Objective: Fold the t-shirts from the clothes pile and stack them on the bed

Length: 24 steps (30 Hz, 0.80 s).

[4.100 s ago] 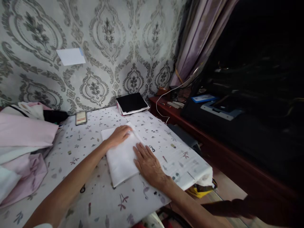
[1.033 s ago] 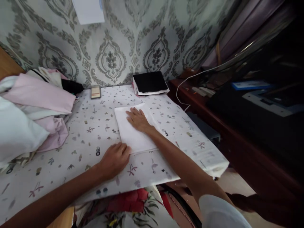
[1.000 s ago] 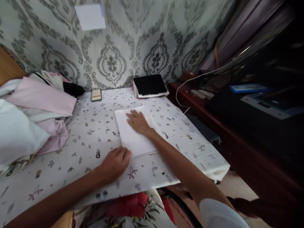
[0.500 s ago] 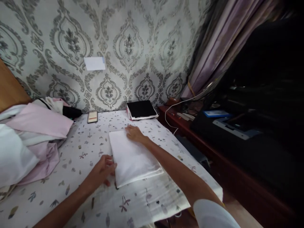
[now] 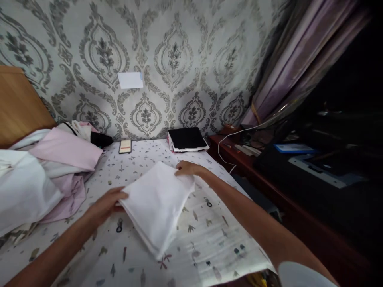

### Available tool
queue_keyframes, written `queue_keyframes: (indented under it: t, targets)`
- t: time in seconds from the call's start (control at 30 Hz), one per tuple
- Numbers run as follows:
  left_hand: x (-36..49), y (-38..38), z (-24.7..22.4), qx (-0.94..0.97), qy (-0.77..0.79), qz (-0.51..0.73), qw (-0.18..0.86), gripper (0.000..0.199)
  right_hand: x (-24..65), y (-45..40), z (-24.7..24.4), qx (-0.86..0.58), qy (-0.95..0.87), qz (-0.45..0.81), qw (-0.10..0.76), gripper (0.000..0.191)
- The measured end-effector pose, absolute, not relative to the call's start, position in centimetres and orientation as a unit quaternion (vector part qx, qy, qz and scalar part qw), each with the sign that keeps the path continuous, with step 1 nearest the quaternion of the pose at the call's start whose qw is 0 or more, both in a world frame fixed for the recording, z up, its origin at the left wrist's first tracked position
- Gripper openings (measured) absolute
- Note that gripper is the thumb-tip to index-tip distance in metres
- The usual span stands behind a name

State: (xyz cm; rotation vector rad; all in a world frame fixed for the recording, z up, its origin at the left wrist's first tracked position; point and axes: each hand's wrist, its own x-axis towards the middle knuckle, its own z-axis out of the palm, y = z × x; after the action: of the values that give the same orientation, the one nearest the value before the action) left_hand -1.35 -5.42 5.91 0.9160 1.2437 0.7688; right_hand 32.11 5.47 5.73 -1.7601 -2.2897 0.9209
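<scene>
A folded white cloth [image 5: 158,203] is held between both hands above the patterned sheet, turned so that one corner points toward me. My left hand [image 5: 109,203] pinches its left corner, thumb on top. At the upper right edge, my right hand [image 5: 188,169] is closed on the cloth, its fingertips partly hidden. The near corner of the cloth is slightly blurred.
Rumpled pink and white clothes [image 5: 54,171] lie at the left. By the wall are a small framed card [image 5: 125,146] and a black folded stack [image 5: 188,138]. A dark red cabinet [image 5: 287,211] with a white cable [image 5: 220,147] stands at the right.
The folded cloth has turned and lifted from lying flat on the sheet. My left hand has gone from beside it to gripping its corner; my right hand, earlier flat on top, now grips its edge.
</scene>
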Motion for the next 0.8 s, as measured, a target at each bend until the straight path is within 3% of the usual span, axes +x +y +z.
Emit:
queue_keyframes:
  t: [0.07,0.17,0.3,0.43,0.63,0.8]
  targets:
    - [-3.1,-4.7,6.2,0.356,0.551,0.38,0.652,0.036,32.7,3.7,5.1,-0.581,-0.727,0.356,0.083,0.026]
    - [-3.5,-5.6,5.8,0.315,0.533,0.364,0.696,0.042,32.4,1.5,4.2,-0.603,-0.605,0.483,0.193,0.024]
    - [-1.9,-8.6,4.6,0.319,0.534,0.323,0.713,0.081,30.8,0.5,3.4,-0.632,-0.448,0.568,0.279,0.033]
    - [-0.8,-9.0,4.2,0.329,0.53,0.325,0.711,0.106,31.3,0.6,3.3,-0.562,-0.463,0.609,0.315,0.029]
    - [3.8,-1.9,8.3,0.41,0.492,0.367,0.674,0.1,37.8,2.2,6.0,-0.482,-0.498,0.568,0.444,0.045]
    - [12.3,8.1,12.0,0.492,0.439,0.411,0.63,0.082,45.5,8.3,9.6,-0.56,-0.5,0.387,0.535,0.042]
